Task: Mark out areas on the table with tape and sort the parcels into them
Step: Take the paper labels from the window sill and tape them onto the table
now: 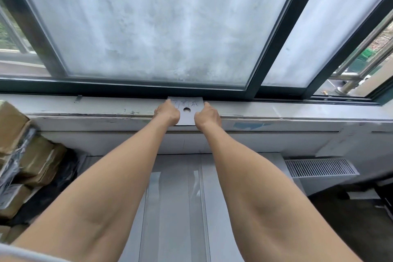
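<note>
Both arms reach fwd over the grey table (223, 208) to the white window sill (95, 108). A small grey card (188, 103) w/ a round hole and handwritten marks lies flat on the sill, its far edge right at the dark window frame (127, 87), its near edge just over the sill's front lip.

Left hand (167, 112) grips the card's left edge, fingers curled in, thumb side on top. Right hand (209, 117) grips the right edge the same way, knuckles up. Fingertips of both are hidden under the hands, so how far they wrap under the card can't be told.

Parcels (23, 155): a stack of brown cardboard boxes, some w/ clear wrap and white labels, at far left beside the table, well apart from the hands. Dark bags sit among them.

Table top shows glossy lengthwise strips (154, 193) between the forearms; prob. tape, not certain.

Frosted pane (148, 23) fills the top. Vent grille (319, 168) at right below the sill; steel railing (348, 74) outside, far right.
</note>
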